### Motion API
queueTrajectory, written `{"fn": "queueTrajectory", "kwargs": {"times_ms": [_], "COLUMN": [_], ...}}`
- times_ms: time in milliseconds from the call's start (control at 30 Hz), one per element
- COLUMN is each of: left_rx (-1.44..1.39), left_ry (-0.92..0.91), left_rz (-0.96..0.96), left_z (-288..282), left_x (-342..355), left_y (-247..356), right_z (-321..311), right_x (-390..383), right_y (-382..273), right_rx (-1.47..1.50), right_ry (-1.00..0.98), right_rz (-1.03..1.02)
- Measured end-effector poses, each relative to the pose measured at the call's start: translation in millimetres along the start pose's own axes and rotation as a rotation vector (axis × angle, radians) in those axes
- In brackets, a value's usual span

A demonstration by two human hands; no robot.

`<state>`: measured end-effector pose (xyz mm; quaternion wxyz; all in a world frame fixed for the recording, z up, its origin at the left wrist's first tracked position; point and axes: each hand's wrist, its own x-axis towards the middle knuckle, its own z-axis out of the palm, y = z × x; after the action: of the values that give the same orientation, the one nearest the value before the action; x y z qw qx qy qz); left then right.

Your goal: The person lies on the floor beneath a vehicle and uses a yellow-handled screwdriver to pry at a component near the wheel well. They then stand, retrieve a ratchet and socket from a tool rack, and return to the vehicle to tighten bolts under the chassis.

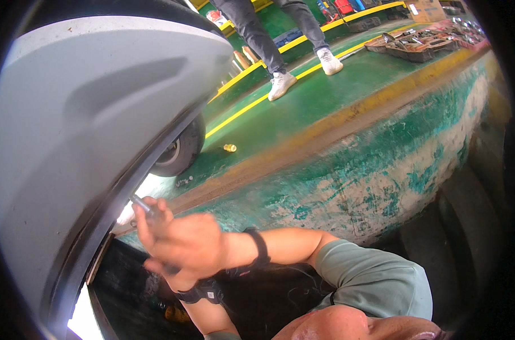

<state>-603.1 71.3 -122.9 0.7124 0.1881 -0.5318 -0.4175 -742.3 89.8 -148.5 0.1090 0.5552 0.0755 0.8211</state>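
Under the grey painted panel of a car (pixel 98 113), my right hand (pixel 189 241) is closed, with its fingers wrapped round a slim grey tool (pixel 147 207). The narrow end of this tool points up and left, toward the panel's dark lower edge. Motion blurs the fingers, and the tool's exact kind does not show. My left hand (pixel 171 277) is behind and below the right one, its forearm rising from the lower edge. Most of it is covered, so its fingers cannot be made out. Both wrists wear black bands.
A car wheel (pixel 181 150) stands on the green floor beyond the panel. A small yellow object (pixel 229 148) lies beside it. Another person's legs (pixel 263 37) in dark trousers stand farther back. An open tool case (pixel 413 44) is at far right. The pit wall (pixel 348 187) has peeling green paint.
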Motion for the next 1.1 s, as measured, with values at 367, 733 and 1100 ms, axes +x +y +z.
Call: {"fn": "queueTrajectory", "kwargs": {"times_ms": [367,733,1100], "left_rx": [-0.084,0.247,0.663], "left_ry": [-0.110,0.131,0.150], "left_rz": [0.110,0.230,0.176], "left_z": [2,20,5], "left_x": [6,-1,3], "left_y": [-1,4,27], "right_z": [1,10,30], "right_x": [1,-15,-20], "right_y": [48,88,49], "right_rx": [0.385,1.022,0.409], "right_ry": [0.395,0.005,0.108], "right_rz": [0.537,1.183,0.551]}}
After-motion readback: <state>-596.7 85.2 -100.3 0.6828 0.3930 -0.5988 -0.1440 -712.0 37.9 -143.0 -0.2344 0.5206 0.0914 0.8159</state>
